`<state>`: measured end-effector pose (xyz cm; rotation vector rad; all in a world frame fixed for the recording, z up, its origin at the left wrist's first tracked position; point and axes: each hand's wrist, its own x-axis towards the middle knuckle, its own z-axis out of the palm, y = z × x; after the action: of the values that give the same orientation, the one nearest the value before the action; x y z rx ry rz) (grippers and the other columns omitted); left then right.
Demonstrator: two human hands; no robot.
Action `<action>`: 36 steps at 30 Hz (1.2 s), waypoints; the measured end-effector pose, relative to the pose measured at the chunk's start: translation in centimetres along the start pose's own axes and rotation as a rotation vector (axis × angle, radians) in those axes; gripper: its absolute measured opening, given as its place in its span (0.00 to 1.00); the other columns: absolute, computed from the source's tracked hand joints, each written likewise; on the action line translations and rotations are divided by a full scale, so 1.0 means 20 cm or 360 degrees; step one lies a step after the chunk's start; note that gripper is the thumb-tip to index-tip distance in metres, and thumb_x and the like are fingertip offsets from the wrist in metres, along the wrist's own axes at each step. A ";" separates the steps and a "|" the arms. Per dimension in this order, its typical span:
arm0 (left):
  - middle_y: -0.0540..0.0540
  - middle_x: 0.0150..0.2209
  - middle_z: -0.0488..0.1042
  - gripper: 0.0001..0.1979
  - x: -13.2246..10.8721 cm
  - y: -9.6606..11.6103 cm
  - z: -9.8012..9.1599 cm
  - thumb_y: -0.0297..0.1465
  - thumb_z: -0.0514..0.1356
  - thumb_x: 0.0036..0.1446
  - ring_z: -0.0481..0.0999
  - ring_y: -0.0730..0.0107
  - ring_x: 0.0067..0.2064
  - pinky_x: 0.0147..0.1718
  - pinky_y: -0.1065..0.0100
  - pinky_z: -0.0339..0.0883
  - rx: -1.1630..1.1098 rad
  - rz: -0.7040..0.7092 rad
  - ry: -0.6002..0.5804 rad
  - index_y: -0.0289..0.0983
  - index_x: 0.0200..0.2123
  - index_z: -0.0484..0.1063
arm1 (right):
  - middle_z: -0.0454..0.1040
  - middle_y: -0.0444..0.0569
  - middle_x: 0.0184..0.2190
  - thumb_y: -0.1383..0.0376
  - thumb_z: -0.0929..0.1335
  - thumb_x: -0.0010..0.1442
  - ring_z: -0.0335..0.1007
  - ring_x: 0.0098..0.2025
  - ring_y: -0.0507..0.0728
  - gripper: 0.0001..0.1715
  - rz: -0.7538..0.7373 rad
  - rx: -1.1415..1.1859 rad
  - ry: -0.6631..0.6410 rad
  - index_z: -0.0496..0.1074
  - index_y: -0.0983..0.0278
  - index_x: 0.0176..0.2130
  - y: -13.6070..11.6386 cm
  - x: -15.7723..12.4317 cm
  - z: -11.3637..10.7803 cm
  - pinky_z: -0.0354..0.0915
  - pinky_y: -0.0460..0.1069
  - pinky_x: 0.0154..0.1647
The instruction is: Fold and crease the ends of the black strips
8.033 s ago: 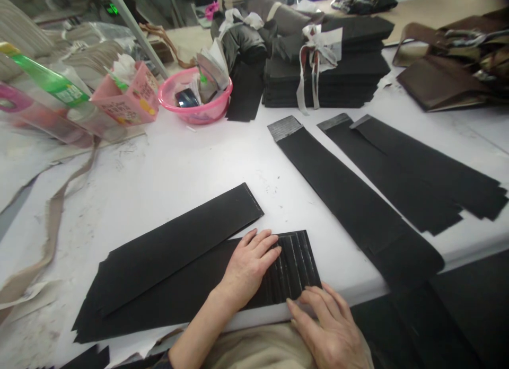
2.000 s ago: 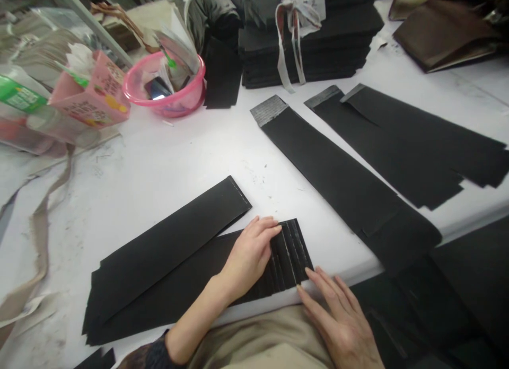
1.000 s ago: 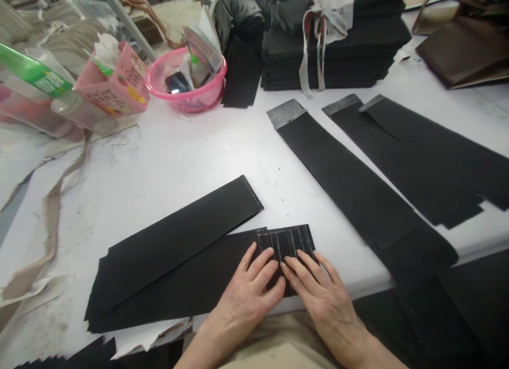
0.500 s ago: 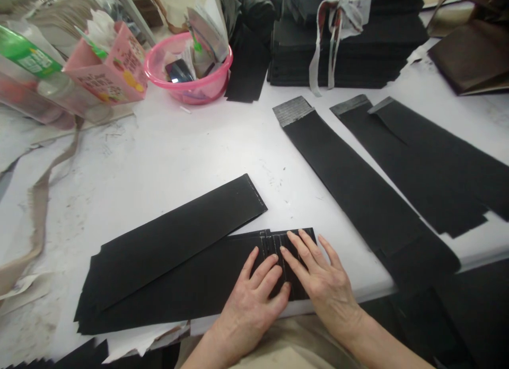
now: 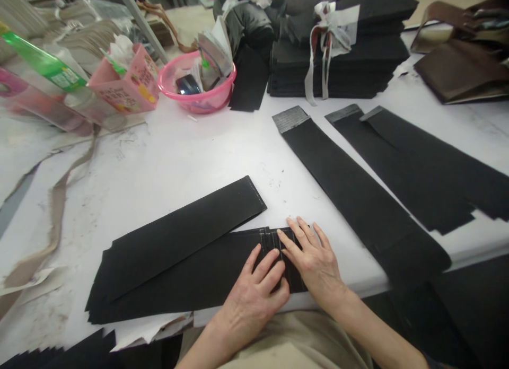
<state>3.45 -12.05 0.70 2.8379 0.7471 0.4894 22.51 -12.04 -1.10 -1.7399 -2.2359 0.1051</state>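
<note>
A fanned stack of long black paper sheets [image 5: 186,276] lies along the near edge of the white tabletop [image 5: 178,157]. Its right ends are stepped so that narrow glossy strips [image 5: 269,238] show one behind another, apparently to keep each sheet's edge bare. One more black sheet [image 5: 186,228] rests slantwise across the stack. The left hand [image 5: 258,292] lies flat on the stepped ends, fingers spread and extended, gripping nothing. The right hand [image 5: 314,257] is just beside it, also flat and unclenched, with its fingertips [image 5: 287,228] on the far edge of the same ends; the two hands touch at the fingers. This flat pressure seems meant to hold the steps from sliding. Further right, well apart, long black strips with a grey end [image 5: 350,199] lie separately, and a pink plastic bowl [image 5: 199,101] stands at the back.
</note>
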 end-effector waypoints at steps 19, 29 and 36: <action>0.45 0.58 0.68 0.16 -0.08 0.01 -0.08 0.28 0.50 0.68 0.62 0.60 0.63 0.66 0.52 0.49 0.0073 -0.0042 -0.0314 0.36 0.56 0.67 | 0.66 0.51 0.61 0.71 0.60 0.70 0.54 0.66 0.59 0.21 -0.0397 0.0313 0.0017 0.64 0.67 0.61 -0.02 -0.05 -0.06 0.54 0.61 0.66; 0.44 0.58 0.69 0.18 -0.10 -0.02 -0.04 0.28 0.46 0.69 0.62 0.59 0.63 0.63 0.55 0.57 0.0101 0.0002 -0.0195 0.33 0.57 0.67 | 0.53 0.39 0.67 0.61 0.58 0.72 0.46 0.68 0.55 0.26 -0.0599 0.0189 -0.0476 0.53 0.59 0.66 0.05 -0.06 -0.06 0.52 0.61 0.67; 0.43 0.59 0.68 0.21 -0.09 -0.04 -0.04 0.27 0.41 0.70 0.63 0.59 0.62 0.59 0.58 0.65 0.0175 0.0050 -0.0214 0.31 0.57 0.67 | 0.48 0.41 0.69 0.63 0.59 0.71 0.41 0.70 0.56 0.28 -0.0361 0.0128 -0.0444 0.51 0.59 0.67 0.08 0.11 -0.01 0.44 0.61 0.69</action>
<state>1.41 -12.22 0.89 2.9522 0.7264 0.2663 23.60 -9.60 -0.93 -1.4953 -2.5700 0.4032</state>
